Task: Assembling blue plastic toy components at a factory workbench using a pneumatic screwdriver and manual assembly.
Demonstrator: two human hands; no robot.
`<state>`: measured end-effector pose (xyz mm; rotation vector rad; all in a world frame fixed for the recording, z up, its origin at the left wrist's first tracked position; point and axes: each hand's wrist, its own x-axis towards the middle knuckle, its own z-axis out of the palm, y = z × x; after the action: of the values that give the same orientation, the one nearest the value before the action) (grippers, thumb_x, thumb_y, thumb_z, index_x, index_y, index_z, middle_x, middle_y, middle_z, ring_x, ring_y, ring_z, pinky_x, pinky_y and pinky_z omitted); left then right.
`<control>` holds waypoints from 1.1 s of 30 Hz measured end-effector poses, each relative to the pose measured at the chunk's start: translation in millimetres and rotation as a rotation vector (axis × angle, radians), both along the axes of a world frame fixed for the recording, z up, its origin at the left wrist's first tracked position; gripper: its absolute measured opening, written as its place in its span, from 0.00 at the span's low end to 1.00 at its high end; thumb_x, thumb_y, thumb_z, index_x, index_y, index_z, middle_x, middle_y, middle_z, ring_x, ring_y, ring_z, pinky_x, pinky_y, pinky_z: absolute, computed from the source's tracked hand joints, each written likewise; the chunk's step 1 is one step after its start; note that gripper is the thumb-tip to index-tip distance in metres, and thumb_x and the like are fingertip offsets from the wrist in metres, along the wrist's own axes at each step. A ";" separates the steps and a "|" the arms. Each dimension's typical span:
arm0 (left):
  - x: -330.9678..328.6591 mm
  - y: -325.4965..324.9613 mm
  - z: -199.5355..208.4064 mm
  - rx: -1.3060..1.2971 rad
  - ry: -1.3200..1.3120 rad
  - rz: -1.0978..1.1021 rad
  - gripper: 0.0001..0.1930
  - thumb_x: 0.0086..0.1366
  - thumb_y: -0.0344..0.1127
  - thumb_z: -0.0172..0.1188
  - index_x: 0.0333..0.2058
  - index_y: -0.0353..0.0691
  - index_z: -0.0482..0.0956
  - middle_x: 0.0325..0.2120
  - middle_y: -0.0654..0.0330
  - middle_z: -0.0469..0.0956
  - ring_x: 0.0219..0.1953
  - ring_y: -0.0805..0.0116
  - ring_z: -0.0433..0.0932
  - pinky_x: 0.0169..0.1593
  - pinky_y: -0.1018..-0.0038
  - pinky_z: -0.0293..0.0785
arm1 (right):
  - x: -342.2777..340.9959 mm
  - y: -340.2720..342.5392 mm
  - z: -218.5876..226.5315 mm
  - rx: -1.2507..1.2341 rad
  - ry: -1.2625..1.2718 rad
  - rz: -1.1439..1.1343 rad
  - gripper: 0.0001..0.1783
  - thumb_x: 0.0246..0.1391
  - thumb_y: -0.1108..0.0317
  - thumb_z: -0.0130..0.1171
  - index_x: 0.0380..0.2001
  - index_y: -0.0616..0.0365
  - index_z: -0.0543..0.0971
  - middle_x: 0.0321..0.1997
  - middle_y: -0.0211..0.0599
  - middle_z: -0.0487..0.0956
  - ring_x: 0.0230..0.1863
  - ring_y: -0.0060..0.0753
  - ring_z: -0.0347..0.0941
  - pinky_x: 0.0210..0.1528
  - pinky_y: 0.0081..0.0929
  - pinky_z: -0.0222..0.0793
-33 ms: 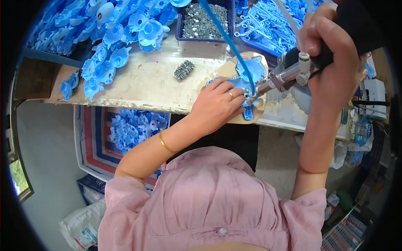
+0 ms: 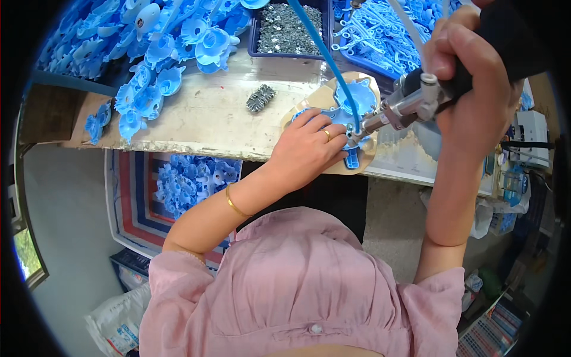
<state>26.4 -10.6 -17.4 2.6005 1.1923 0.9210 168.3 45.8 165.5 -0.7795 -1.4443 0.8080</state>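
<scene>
Pale blue moulded plastic parts (image 2: pixel 358 95) lie in a tan shaped fixture (image 2: pixel 370 159) at the bench's front edge. My left hand (image 2: pixel 306 146) rests over them from the left, fingers bent and pressing the blue plastic part down. My right hand (image 2: pixel 476 77) is wrapped round the dark handle of a power screwdriver (image 2: pixel 395 113), tilted down to the left. Its metal nose meets the blue part just beside my left fingertips; the exact contact spot is too small to make out. A blue tube (image 2: pixel 324 50) runs from the top down to that nose.
Behind the fixture stand a dark tray of small metal pieces (image 2: pixel 289 30) and a bin of blue ring-ended parts (image 2: pixel 386 35). Blue shells (image 2: pixel 211 44) are heaped at the left. A spiky grey clump (image 2: pixel 260 98) lies on the bench. Below, a striped container (image 2: pixel 134 202) holds more blue parts.
The screwdriver's nose has shifted very slightly to the left, and the blue tube has swayed a little. Both my hands stay practically where they were.
</scene>
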 end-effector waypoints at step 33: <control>-108.8 -40.1 141.5 -0.652 0.198 0.075 0.25 0.59 0.39 0.70 0.53 0.37 0.78 0.44 0.50 0.82 0.46 0.47 0.78 0.50 0.62 0.73 | 237.7 237.3 -132.1 0.046 -1.149 -0.668 0.17 0.53 0.59 0.65 0.43 0.56 0.81 0.42 0.45 0.83 0.45 0.47 0.80 0.46 0.40 0.76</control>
<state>-82.5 -50.7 124.1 2.1510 1.3571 0.2143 406.0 283.0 33.4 -1.7129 -1.9489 -0.2890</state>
